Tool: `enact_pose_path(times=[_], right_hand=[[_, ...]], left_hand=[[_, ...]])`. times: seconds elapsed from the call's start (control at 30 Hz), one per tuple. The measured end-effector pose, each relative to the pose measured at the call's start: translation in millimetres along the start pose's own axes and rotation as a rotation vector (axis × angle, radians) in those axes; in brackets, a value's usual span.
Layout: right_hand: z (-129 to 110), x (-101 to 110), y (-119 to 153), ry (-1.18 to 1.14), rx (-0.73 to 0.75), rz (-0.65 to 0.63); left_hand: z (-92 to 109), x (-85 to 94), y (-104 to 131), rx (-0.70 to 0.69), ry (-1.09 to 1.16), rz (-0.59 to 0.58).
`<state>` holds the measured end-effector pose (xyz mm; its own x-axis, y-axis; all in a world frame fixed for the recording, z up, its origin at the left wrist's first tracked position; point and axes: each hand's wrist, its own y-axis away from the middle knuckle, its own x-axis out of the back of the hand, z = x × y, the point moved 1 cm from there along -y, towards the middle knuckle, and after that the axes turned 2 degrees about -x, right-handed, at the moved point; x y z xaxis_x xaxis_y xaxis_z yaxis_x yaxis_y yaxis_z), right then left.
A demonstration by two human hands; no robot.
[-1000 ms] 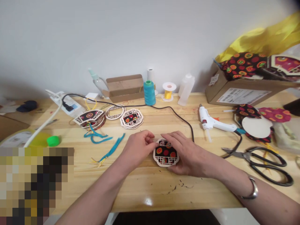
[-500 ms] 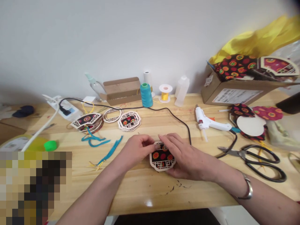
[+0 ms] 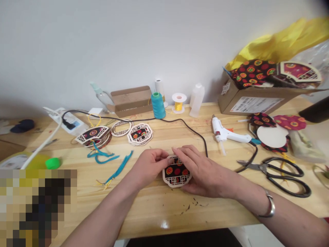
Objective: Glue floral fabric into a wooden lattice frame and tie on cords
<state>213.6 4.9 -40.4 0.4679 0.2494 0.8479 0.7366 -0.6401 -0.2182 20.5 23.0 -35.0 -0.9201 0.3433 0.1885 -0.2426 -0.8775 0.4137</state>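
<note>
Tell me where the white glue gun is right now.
In the head view, the glue gun lies on the right side of the table, in front of the large cardboard box and just beyond the scissors.

Compared with 1 second ago, the head view has swung slightly right, the scalloped lattice piece (image 3: 177, 171) seems to have edged toward the front edge of the table (image 3: 144, 212), and the left hand's (image 3: 152, 166) thumb reaches farther over the piece's rim.

Wall (image 3: 128, 41): softly lit, faint shadow left of cardboard box (image 3: 253, 92)
Worktop (image 3: 144, 212): bright, small white glare at lower centre
Lower left: coarse pixel blocks
Upper-right corner: dark
Outer edges: stretched, soft
</note>
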Motion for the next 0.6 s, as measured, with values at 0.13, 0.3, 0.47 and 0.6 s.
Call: enact_pose_path(times=[0.13,0.3,0.47,0.6], right_hand=[[7,10,2,-0.219,-0.156,0.088],[17,10,0,-0.64,-0.504,0.192],[16,10,-2,-0.796,-0.546,0.148],[14,13,-3,-0.722,-0.532,0.211]], left_hand=[[-1,2.8,-1,-0.049,0.0,0.004],[-1,2.8,1,-0.103,0.024,-0.003],[0,-0.4,6,-0.205,0.003,0.04],[0,-2.4,7,-0.236,-0.018,0.075]])
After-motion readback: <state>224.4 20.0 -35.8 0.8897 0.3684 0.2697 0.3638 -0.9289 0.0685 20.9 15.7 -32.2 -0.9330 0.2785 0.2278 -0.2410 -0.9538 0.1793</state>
